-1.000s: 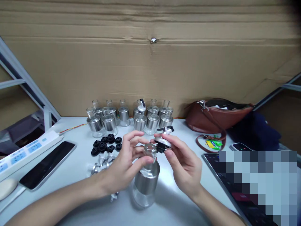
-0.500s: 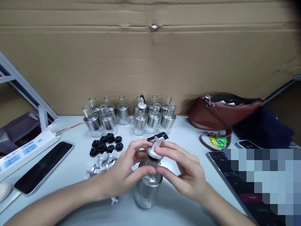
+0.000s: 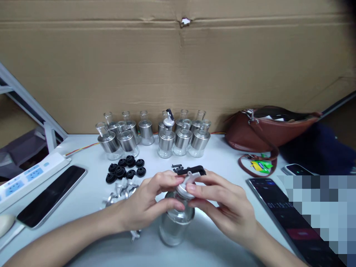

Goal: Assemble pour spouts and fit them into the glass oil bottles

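A glass bottle (image 3: 174, 227) with a steel band stands upright near the front middle of the table. In its neck sits a silver pourer cap (image 3: 184, 189) with a black flip lever (image 3: 191, 170) on top. My left hand (image 3: 150, 202) is closed about the neck from the left, its thumb at the glass and a fingertip on the cap's edge. From the right, my right hand (image 3: 219, 202) pinches the cap between thumb and fingers. Beyond my hands lie small black levers (image 3: 178, 167), partly covered by my fingers.
Several banded bottles (image 3: 128, 141) stand along the cardboard wall (image 3: 178, 74); one bears a pourer cap (image 3: 168, 120). Left lie black rubber stoppers (image 3: 120, 172), silver spout parts (image 3: 122, 191), a phone (image 3: 52, 196) and a power strip (image 3: 30, 178). At right are a brown bag (image 3: 267, 129) and a dark tablet (image 3: 280, 207).
The cap now sits lower on the bottle's neck, hiding the black seal seen beneath it before. Both hands stay on bottle and cap. The view has shifted slightly.
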Demonstrator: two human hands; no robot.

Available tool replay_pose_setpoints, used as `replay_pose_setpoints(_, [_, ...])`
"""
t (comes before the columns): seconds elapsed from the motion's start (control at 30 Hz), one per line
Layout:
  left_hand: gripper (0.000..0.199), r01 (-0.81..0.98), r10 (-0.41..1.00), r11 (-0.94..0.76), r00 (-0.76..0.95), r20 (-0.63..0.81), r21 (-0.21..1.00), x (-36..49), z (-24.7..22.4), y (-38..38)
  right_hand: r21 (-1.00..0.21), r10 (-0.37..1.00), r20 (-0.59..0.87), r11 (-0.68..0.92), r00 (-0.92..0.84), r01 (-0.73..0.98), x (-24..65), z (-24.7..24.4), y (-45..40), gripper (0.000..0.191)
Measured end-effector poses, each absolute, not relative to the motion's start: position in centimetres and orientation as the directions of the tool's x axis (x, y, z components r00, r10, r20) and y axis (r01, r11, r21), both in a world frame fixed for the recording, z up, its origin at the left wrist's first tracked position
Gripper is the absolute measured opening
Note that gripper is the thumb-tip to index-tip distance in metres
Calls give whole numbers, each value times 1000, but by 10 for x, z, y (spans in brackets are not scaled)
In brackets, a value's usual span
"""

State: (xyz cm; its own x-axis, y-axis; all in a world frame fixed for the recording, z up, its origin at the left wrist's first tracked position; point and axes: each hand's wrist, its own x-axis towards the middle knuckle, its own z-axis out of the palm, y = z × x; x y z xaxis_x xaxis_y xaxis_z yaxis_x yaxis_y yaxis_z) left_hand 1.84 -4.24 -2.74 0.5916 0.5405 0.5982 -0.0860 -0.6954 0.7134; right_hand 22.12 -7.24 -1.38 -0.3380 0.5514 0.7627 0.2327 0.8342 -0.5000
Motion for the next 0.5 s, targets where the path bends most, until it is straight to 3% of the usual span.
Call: replay_pose_setpoints(0.5, [23,-160,473,-740,567,674,654,23,-29,-42,-477,523,767,852,-373,215,222,-10,-76,39])
